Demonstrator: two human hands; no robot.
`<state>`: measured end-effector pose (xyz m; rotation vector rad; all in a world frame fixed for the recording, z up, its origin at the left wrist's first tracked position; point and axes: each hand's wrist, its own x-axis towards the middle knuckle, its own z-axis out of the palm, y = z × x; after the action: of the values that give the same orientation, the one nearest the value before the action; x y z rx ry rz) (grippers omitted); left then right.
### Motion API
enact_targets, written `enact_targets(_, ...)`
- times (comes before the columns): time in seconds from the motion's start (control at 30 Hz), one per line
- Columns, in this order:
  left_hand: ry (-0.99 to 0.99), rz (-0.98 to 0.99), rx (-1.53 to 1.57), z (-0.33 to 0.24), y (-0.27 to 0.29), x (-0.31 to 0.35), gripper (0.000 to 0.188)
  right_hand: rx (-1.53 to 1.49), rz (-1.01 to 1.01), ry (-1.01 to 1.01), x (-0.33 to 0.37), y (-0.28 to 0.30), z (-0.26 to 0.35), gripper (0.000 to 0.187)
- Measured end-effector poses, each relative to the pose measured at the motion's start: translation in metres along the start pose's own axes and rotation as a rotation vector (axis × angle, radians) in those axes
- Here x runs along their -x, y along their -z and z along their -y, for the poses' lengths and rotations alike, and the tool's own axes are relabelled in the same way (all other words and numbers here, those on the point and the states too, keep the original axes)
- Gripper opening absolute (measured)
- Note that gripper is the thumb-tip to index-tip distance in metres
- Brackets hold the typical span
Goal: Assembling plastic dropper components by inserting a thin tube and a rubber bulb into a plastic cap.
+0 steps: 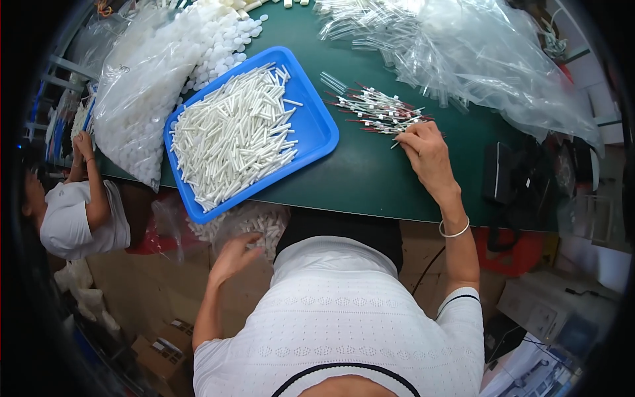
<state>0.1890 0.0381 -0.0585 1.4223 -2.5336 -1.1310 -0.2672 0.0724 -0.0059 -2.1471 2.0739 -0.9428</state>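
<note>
Right hand (428, 153) pinching, seemingly on one of the red-and-white wired components (380, 111) piled in from the table's (360, 188) near edge; light fingertip pressure should avoid dragging neighbours. Left hand (231, 258), loosely open, beyond that edge.

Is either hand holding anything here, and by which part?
The right hand seems to pinch a thin piece near one end, though too small to be sure. The left hand shows nothing held.
</note>
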Motion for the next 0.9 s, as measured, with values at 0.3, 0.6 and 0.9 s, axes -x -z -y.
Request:
enact_targets(0.3, -0.065, 0.298, 0.575, -0.124, 0.096, -0.111, 0.011, -0.16, 0.035, 0.152, 0.031, -0.016, 0.03, 0.018)
enact_targets(0.6, -0.664, -0.402, -0.421, -0.11, 0.077, -0.238, 0.011, -0.022, -0.05, -0.096, 0.045, 0.0, 0.033, 0.018)
enact_targets(0.9, -0.67, -0.405, -0.521, -0.123, 0.074, -0.244, 0.019, 0.017, -0.003, -0.018, 0.058, -0.013, 0.025, 0.011)
